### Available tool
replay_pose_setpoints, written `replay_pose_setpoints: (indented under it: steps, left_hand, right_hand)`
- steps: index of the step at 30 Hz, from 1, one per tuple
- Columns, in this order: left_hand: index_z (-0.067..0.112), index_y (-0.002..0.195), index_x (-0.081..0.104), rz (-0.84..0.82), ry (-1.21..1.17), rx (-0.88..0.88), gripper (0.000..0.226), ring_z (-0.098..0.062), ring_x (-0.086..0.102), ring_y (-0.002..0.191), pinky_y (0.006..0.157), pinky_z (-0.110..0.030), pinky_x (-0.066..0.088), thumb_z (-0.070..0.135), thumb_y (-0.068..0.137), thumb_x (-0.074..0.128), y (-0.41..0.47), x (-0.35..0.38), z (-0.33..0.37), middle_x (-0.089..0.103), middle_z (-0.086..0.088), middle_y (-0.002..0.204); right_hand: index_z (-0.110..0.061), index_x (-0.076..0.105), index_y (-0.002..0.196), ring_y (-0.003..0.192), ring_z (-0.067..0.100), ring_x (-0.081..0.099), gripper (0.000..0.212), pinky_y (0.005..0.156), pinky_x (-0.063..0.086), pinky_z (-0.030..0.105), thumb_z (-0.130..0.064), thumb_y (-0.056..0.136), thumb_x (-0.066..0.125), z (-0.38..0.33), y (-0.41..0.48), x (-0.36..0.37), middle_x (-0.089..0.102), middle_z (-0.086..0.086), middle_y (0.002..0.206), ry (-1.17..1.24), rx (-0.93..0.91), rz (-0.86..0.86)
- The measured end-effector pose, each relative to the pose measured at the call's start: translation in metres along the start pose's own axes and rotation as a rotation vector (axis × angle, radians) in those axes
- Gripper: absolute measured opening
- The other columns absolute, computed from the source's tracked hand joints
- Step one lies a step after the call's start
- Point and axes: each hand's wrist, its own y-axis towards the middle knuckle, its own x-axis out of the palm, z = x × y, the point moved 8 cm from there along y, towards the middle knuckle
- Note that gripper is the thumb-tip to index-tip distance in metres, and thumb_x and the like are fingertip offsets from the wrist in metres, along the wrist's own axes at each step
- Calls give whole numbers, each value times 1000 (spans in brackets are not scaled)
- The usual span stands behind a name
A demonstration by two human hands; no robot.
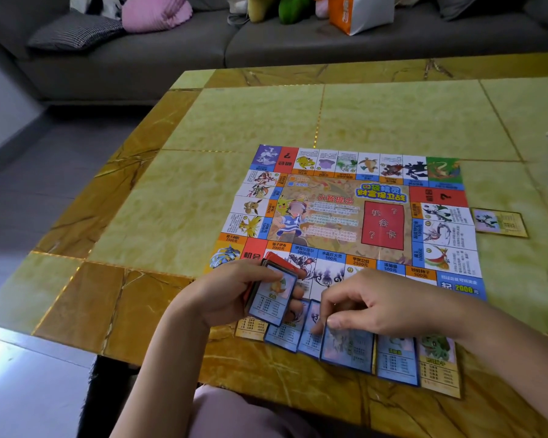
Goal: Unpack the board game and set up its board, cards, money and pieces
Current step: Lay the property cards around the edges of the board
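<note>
Left hand point(222, 292) grips the deck point(272, 295), just left of my right hand point(386, 301), which pinches one card point(348, 350) at the row point(397, 358) on the counter point(234, 128) below the board's point(329, 213) near edge. Card's long axis points at the board; right hand nearer.

Home living room: sofa point(133, 55), cushions point(156, 11)

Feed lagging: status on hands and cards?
Left hand grips red-backed card stack. Right hand pinches blue-bordered card in laid card row below paper board. Nothing blocking.
</note>
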Motion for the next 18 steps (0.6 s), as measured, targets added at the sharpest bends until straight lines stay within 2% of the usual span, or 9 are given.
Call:
replay_pose_setpoints:
  steps: [3, 5, 7, 9, 10, 12, 14, 17, 18]
  left_hand:
    - [-4, 117, 60, 0, 3, 9, 37, -30, 71, 80, 72, -38, 59, 9, 84, 48, -1, 1, 1, 69, -21, 96]
    - [-4, 115, 61, -3, -2, 23, 33, -31, 71, 80, 73, -39, 59, 8, 86, 50, -2, 1, 3, 69, -22, 96]
    - [-4, 114, 62, -1, -16, 51, 31, -32, 70, 82, 74, -40, 58, 6, 86, 54, -4, -2, 5, 68, -24, 100]
    - [-5, 114, 61, 28, -62, 96, 33, -33, 71, 83, 72, -41, 59, 6, 83, 56, -7, -9, 10, 67, -26, 102]
    - [-4, 112, 62, 49, -88, 129, 33, -32, 71, 81, 71, -41, 59, 5, 81, 57, -9, -13, 14, 68, -26, 101]
    - [-3, 109, 64, 124, -147, 192, 32, -30, 72, 78, 68, -39, 60, 6, 79, 58, -13, -22, 20, 69, -23, 99]
    - [-3, 109, 65, 199, -256, 265, 40, -27, 72, 77, 66, -37, 60, 20, 77, 57, -19, -36, 27, 70, -20, 97]
    - [-3, 106, 70, 255, -423, 377, 63, -27, 71, 81, 66, -39, 59, 37, 59, 80, -27, -58, 35, 69, -19, 97]
    - [-4, 104, 70, 296, -471, 395, 60, -28, 71, 81, 66, -40, 59, 40, 63, 78, -31, -66, 35, 69, -19, 99]
  right_hand:
    - [-34, 63, 84, 98, 9, 66, 14, 88, 51, 43, -27, 94, 56, 1, 0, 1, 71, -7, 103, 16, -4, -14]
    - [-29, 65, 85, 83, 3, 65, 14, 78, 52, 32, -24, 94, 57, -2, -1, -2, 71, -10, 92, 91, -24, 5]
    - [-17, 66, 87, 56, 4, 50, 13, 57, 40, 19, -18, 95, 56, -9, -3, -14, 63, -12, 69, 251, -72, 113]
    - [-8, 65, 88, 45, 7, 39, 13, 45, 30, 15, -12, 94, 54, -5, -5, -34, 56, -13, 57, 447, -76, 297]
    - [-7, 64, 87, 44, 7, 38, 12, 43, 29, 14, -12, 93, 55, 1, -5, -44, 56, -13, 56, 542, -48, 394]
    - [-9, 67, 86, 45, 7, 43, 11, 43, 32, 14, -13, 91, 58, 16, -4, -59, 57, -10, 57, 687, 19, 564]
    - [-9, 71, 86, 47, 8, 49, 10, 44, 39, 15, -12, 89, 62, 27, -1, -66, 61, -1, 60, 775, 70, 683]
    - [-5, 72, 84, 53, 11, 60, 9, 49, 49, 16, -6, 87, 63, 33, 5, -73, 67, 8, 67, 837, 74, 756]
    - [-4, 71, 83, 54, 12, 62, 9, 51, 51, 17, -4, 87, 63, 33, 8, -75, 68, 9, 68, 834, 66, 762]
